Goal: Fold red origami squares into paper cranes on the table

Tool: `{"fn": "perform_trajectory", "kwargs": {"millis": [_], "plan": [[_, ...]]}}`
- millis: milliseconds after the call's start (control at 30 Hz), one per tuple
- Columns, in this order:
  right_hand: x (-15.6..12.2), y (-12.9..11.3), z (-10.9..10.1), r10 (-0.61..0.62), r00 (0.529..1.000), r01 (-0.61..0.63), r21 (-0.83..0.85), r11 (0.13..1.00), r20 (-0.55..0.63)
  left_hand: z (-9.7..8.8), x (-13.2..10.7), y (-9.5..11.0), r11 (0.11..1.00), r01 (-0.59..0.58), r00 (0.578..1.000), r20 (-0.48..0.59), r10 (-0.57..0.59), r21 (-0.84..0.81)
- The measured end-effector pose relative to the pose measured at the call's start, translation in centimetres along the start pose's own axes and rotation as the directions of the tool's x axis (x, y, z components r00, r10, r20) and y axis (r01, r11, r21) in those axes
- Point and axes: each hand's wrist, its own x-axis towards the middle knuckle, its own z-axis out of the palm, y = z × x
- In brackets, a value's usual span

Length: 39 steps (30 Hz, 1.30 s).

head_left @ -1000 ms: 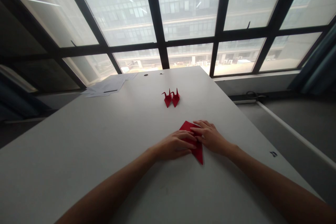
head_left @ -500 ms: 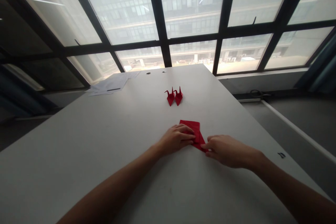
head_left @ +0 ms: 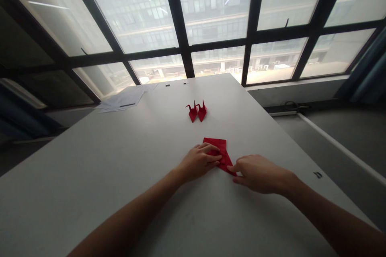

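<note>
Brings right hand (head_left: 255, 173) lower than before, pinching red paper (head_left: 226, 161) below frame's centre; presses it with flattened left hand (head_left: 201, 161).

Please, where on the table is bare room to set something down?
Bare tabletop lies between the left forearm and the papers, and between the origami cranes and the table's right edge. Crowded: the red folded paper, touched by the left hand and right hand.

We are resting our left hand (head_left: 200, 161) palm down. We are keeping our right hand (head_left: 261, 174) curled, both forearms (head_left: 144, 204) angling inward.
</note>
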Motion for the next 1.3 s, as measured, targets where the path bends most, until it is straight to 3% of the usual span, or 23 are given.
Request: {"fn": "perform_trajectory", "kwargs": {"millis": [67, 267, 433, 533, 633, 733, 833, 967, 1167, 1300], "plan": [[0.2, 0.0, -0.1, -0.011, 1.0, 0.011, 0.026, 1.0, -0.014, 0.0, 0.1, 0.1, 1.0, -0.013, 1.0, -0.003, 0.013, -0.008], [1.7, 0.2, 0.2, -0.062, 0.978, 0.073, 0.048, 0.996, -0.2, 0.5, 0.1, 0.1, 0.987, -0.055, 0.998, -0.015, 0.053, -0.15], [2.0, 0.6, 1.0, -0.1, 0.987, 0.108, 0.062, 0.992, -0.13, 0.7, -0.1, 0.1, 0.98, -0.024, 1.0, -0.019, 0.021, -0.199], [2.7, 1.4, 1.4, 0.024, 0.97, 0.0, 0.1, 0.995, -0.241, 0.5, -0.1, 0.3, 0.976, -0.004, 1.0, -0.006, 0.002, -0.216], [4.0, 2.9, 2.0, 0.24, 0.873, -0.166, 0.205, 0.965, -0.425, 0.2, 0.0, 0.5, 0.973, -0.042, 0.999, 0.022, 0.049, -0.227], [5.1, 4.3, 2.8, 0.293, 0.864, -0.176, 0.3, 0.938, -0.41, 0.0, 0.1, 0.5, 0.977, -0.111, 0.993, 0.03, 0.118, -0.184], [5.6, 4.7, 3.4, 0.302, 0.859, -0.174, 0.32, 0.931, -0.412, 0.1, 0.1, 0.4, 0.988, -0.1, 0.994, 0.02, 0.103, -0.118], [5.8, 4.3, 3.6, 0.321, 0.858, -0.184, 0.345, 0.921, -0.4, 0.2, 0.1, 0.4, 0.985, -0.087, 0.995, 0.028, 0.092, -0.148], [5.9, 3.9, 3.8, 0.27, 0.845, -0.035, 0.456, 0.889, -0.462, 0.2, 0.1, 0.6, 0.982, -0.05, 0.999, -0.008, 0.049, -0.184], [5.3, 2.7, 3.7, 0.142, 0.861, 0.048, 0.356, 0.933, -0.488, 0.2, 0.1, 0.6, 0.963, -0.008, 0.999, -0.036, -0.002, -0.268]]}}
